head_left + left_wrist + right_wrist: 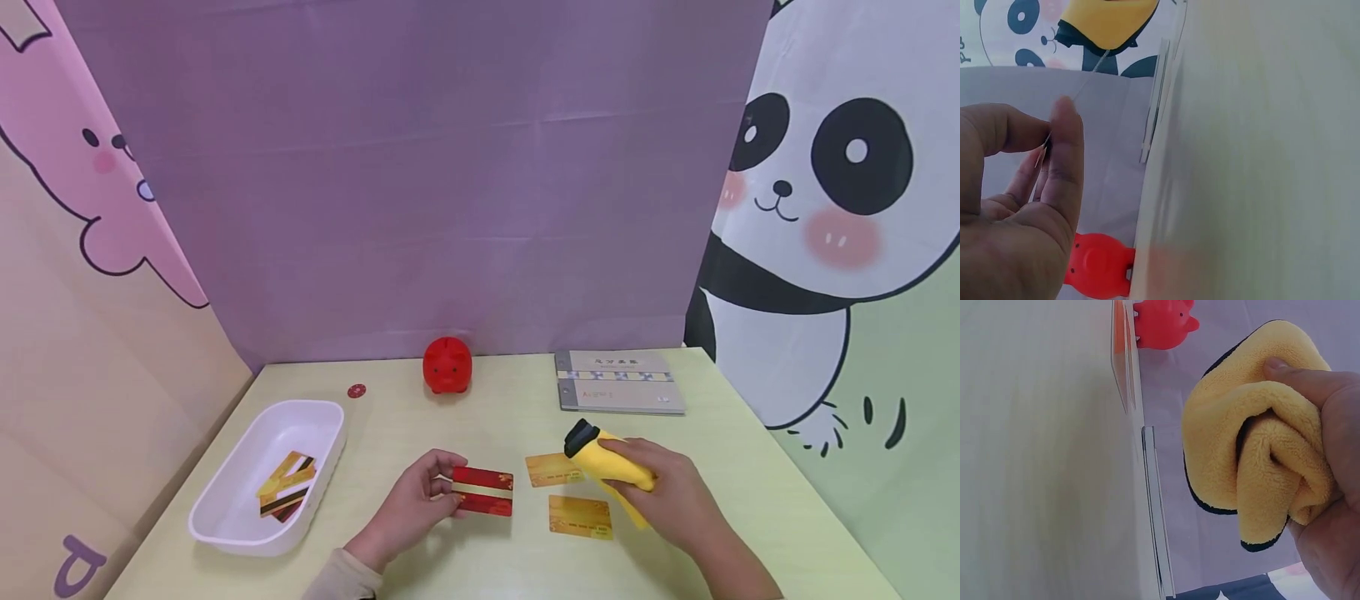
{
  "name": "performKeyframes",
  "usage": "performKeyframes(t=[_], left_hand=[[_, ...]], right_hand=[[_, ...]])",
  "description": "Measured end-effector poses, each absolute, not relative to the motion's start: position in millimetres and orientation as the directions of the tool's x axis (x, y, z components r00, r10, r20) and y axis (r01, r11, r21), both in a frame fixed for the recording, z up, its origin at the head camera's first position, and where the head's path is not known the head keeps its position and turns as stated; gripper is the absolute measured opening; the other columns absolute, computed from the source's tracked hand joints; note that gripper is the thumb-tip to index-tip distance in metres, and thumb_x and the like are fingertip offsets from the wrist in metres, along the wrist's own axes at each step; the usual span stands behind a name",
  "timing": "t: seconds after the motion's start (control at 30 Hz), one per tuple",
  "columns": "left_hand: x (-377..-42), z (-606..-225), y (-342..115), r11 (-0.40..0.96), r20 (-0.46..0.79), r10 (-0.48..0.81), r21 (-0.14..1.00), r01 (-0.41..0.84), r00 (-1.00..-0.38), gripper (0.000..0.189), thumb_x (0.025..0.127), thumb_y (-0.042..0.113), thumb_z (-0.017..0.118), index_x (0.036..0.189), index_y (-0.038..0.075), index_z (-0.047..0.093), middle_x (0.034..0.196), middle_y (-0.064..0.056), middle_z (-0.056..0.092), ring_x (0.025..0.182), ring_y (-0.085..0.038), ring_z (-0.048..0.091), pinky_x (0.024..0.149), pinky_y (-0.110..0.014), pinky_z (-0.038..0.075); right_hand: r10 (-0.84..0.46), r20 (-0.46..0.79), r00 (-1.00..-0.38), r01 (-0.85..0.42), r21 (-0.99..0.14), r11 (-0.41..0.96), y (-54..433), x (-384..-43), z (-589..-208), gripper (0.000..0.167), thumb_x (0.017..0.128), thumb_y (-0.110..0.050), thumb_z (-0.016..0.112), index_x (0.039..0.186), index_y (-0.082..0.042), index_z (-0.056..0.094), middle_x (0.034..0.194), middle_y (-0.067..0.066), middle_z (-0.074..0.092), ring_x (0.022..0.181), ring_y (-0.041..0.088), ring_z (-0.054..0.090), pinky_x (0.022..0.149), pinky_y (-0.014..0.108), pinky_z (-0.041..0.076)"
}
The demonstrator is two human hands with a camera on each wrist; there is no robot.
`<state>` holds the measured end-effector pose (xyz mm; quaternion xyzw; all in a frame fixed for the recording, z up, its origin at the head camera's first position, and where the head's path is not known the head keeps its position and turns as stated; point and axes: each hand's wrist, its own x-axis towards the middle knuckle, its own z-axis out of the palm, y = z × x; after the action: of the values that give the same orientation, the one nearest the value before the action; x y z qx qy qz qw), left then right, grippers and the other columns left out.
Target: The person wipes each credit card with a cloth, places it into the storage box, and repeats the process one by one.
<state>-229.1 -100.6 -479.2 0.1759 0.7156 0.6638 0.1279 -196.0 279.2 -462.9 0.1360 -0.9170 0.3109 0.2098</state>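
Note:
My left hand (420, 504) pinches a red card with a gold stripe (483, 492) at its left edge, between thumb and fingers. In the left wrist view the card appears almost edge-on, a thin line past the fingertips. A bunched yellow cloth with dark edging (1260, 425) is gripped in my right hand (671, 492), thumb on one side. Beneath and left of the cloth, two gold cards (580, 517) lie apart on the table; the cloth partly covers the farther gold card (553, 470).
At the left stands a white plastic tray (210, 517) holding several overlapping gold and red cards (288, 483). A red piggy bank (447, 367) sits at the back middle, with a small red disc (357, 391) left of it. Grey booklets (622, 392) lie at the back right.

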Motion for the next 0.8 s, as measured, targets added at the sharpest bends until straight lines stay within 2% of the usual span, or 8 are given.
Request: performKeyframes(t=[0.13, 0.4, 0.8], left_hand=[[-229.4, -480.4, -100.5, 0.070, 0.051, 0.414, 0.994, 0.087, -0.909, 0.041, 0.095, -0.009, 0.066, 0.133, 0.004, 0.059, 0.119, -0.016, 0.062, 0.095, -0.027, 0.066, 0.074, -0.033, 0.065], [-229.7, -480.9, -100.0, 0.041, 0.048, 0.408, 0.997, 0.071, -0.912, 0.040, 0.095, -0.009, 0.065, 0.133, 0.003, 0.059, 0.119, -0.017, 0.061, 0.096, -0.028, 0.067, 0.077, -0.035, 0.065], [-227.2, -477.4, -97.2, 0.008, 0.017, 0.406, 1.000, 0.022, -0.914, 0.037, 0.099, -0.002, 0.067, 0.134, 0.004, 0.059, 0.121, -0.017, 0.060, 0.097, -0.027, 0.070, 0.081, -0.037, 0.065]], right_hand=[[-0.115, 0.458, -0.881, -0.371, -0.521, 0.769, 277.5, -194.4, -461.5, 0.057, 0.079, -0.012, 0.093, 0.132, -0.027, 0.074, 0.122, -0.001, 0.074, 0.101, 0.019, 0.070, 0.083, 0.039, 0.062], [-0.116, 0.472, -0.874, -0.380, -0.516, 0.768, 275.0, -193.1, -460.7, 0.058, 0.079, -0.011, 0.093, 0.132, -0.027, 0.074, 0.122, -0.002, 0.074, 0.101, 0.019, 0.070, 0.082, 0.037, 0.061], [-0.128, 0.560, -0.819, -0.457, -0.500, 0.736, 257.3, -194.1, -455.3, 0.060, 0.076, -0.006, 0.094, 0.129, -0.027, 0.076, 0.120, -0.007, 0.074, 0.099, 0.017, 0.070, 0.081, 0.032, 0.061]])
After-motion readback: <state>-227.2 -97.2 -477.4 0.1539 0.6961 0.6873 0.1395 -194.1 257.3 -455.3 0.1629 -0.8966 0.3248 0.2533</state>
